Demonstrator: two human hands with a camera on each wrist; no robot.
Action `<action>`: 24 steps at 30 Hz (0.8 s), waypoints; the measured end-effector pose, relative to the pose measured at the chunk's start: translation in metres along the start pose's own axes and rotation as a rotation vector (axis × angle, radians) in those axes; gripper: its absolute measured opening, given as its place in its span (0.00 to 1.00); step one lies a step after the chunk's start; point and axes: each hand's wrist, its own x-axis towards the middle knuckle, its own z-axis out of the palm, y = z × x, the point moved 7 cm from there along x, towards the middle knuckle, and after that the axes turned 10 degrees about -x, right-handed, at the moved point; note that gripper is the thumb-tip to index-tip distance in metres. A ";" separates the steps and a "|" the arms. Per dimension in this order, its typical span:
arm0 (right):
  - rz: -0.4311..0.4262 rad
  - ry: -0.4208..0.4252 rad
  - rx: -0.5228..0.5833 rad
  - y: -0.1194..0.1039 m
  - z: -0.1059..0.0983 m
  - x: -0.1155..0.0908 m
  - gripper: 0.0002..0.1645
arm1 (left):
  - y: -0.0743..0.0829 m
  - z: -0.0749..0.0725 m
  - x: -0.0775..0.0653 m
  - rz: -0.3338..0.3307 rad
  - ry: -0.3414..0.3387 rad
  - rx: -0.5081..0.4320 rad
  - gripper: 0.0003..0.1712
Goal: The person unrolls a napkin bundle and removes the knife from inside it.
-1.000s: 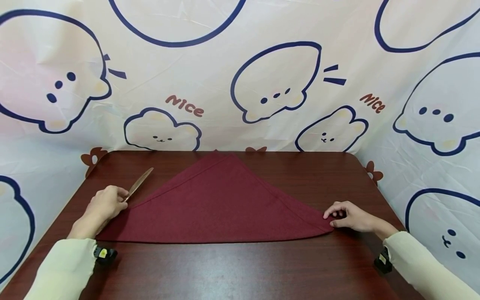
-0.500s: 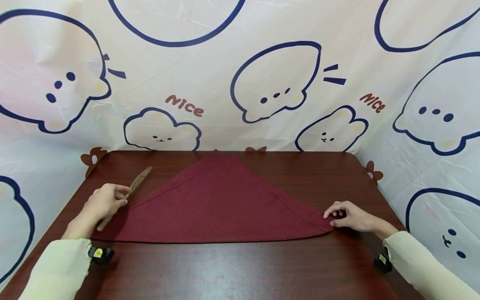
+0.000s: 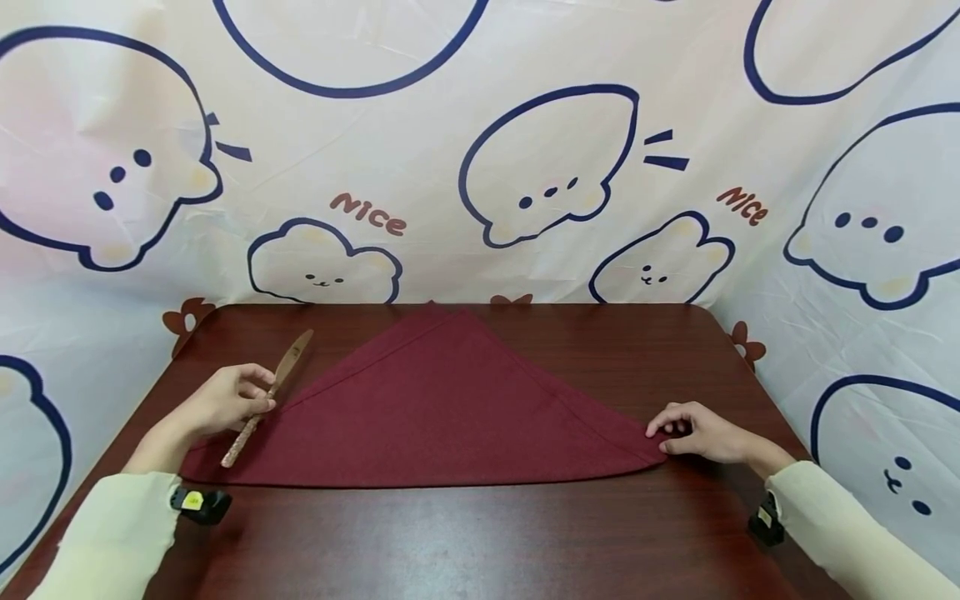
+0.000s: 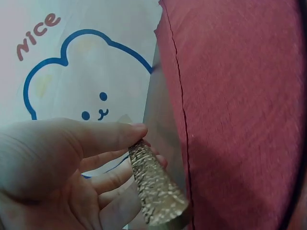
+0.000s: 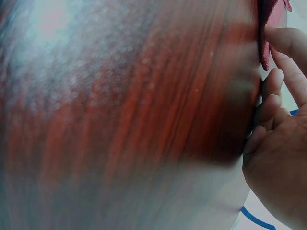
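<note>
In the head view my left hand pinches a gold table knife near its middle, between thumb and fingers. Its blade points up and away; the textured handle points back toward me, as the left wrist view also shows. The knife overlaps the left part of a maroon cloth, folded into a triangle with its long edge nearest me. At the cloth's right corner, my right hand holds the tip with thumb and forefinger. A bit of that corner shows in the right wrist view beside the thumb.
The cloth lies on a dark brown wooden table with a glossy patch of light at the front. Behind and beside the table hangs a white curtain printed with blue-outlined cartoon shapes. Each wrist carries a small black camera.
My left hand has lifted and moved slightly right with the knife, whose handle now shows fully over the cloth. My right hand and the cloth stay where they were.
</note>
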 end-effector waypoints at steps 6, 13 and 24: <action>0.001 0.001 -0.003 -0.002 0.000 0.002 0.08 | 0.005 0.007 0.002 -0.005 -0.048 -0.072 0.23; -0.009 0.003 -0.006 -0.002 0.000 0.002 0.08 | 0.017 0.016 0.006 0.013 -0.071 -0.144 0.24; -0.020 0.006 -0.003 -0.003 0.000 0.000 0.08 | 0.031 0.035 0.015 0.052 -0.079 -0.241 0.22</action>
